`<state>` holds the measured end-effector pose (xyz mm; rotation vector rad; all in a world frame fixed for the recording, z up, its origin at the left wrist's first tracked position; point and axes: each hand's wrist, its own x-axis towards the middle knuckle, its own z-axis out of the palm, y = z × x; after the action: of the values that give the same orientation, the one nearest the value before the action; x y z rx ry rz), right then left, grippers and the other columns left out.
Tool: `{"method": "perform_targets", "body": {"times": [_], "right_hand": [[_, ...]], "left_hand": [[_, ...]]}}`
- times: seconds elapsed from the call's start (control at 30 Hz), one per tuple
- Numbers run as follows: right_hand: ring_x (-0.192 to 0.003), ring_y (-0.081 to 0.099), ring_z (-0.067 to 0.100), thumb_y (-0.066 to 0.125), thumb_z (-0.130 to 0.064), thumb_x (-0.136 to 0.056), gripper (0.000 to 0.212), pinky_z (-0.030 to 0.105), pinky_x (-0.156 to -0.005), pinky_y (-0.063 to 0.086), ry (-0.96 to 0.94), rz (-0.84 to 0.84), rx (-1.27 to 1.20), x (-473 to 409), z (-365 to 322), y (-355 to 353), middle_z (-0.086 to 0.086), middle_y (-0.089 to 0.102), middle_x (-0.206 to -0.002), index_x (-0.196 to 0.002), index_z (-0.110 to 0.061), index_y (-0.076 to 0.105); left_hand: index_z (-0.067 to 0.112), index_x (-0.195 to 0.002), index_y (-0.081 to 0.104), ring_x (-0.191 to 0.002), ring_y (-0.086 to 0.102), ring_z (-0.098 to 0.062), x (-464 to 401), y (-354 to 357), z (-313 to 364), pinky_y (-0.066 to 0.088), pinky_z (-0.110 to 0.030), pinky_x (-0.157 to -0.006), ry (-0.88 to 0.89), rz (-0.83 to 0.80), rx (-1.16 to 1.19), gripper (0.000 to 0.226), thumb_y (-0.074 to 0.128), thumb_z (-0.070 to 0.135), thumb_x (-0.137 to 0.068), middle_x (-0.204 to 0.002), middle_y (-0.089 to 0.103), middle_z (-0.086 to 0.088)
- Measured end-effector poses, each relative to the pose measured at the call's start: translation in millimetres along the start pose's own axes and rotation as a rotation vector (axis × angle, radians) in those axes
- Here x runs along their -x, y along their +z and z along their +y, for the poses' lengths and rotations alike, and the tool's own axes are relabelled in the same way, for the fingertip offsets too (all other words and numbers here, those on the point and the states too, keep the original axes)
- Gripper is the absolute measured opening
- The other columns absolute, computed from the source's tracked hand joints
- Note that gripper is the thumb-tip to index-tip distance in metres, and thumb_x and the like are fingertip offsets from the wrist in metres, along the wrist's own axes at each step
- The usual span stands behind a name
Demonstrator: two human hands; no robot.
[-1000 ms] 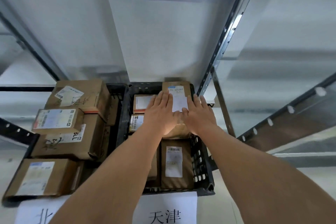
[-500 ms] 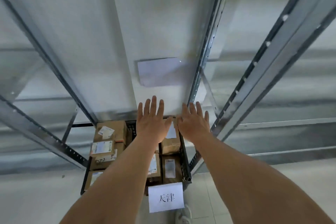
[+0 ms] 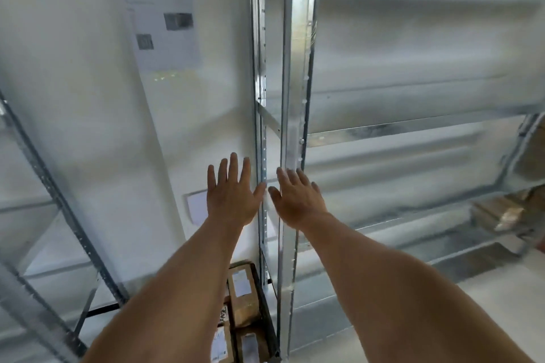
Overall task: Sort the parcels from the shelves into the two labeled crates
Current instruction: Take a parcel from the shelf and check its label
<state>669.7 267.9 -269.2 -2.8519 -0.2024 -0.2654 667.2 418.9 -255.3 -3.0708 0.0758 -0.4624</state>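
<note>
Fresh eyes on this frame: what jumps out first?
Two bare forearms reach up mid-frame, left hand and right hand open, fingers spread, holding nothing. Between them rises a galvanised shelf upright. At the bottom, a dark crate of taped brown parcels peeks out between the arms.

parcels in crate, left of shelf upright

We stand in a storeroom: galvanised metal shelving, labelled cardboard parcels in a black crate, white walls
</note>
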Motion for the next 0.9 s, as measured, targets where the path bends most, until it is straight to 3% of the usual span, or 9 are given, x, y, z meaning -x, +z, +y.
{"method": "perform_targets", "body": {"times": [0.33,0.6,0.9], "right_hand": [[-0.154,-0.001,0.028,0.027,-0.05,-0.104,0.061,0.058,-0.12,0.01,0.167,0.104,0.11,86,172,-120,-0.001,0.009,-0.168,-0.159,-0.028,0.01],[-0.154,-0.005,0.029,0.023,-0.054,-0.104,0.063,0.059,-0.12,0.007,0.366,0.053,0.114,136,319,-154,-0.002,0.005,-0.168,-0.159,-0.03,0.007],[-0.155,-0.004,0.028,0.021,-0.056,-0.104,0.064,0.059,-0.12,0.005,0.504,0.03,0.122,111,474,-167,-0.004,0.004,-0.169,-0.16,-0.031,0.005]], "left_hand": [[0.026,-0.16,-0.009,-0.155,-0.012,-0.021,49,-41,185,-0.013,-0.047,-0.122,0.062,0.047,0.107,0.072,0.01,0.063,-0.101,-0.167,-0.016,-0.003],[0.026,-0.16,-0.008,-0.155,-0.009,-0.023,54,-38,335,-0.012,-0.049,-0.123,0.174,-0.024,0.091,0.071,0.008,0.063,-0.101,-0.168,-0.012,-0.004],[0.026,-0.16,-0.007,-0.155,-0.007,-0.023,-14,7,489,-0.012,-0.049,-0.122,0.286,-0.098,0.154,0.072,0.01,0.063,-0.101,-0.168,-0.011,-0.004]]}}
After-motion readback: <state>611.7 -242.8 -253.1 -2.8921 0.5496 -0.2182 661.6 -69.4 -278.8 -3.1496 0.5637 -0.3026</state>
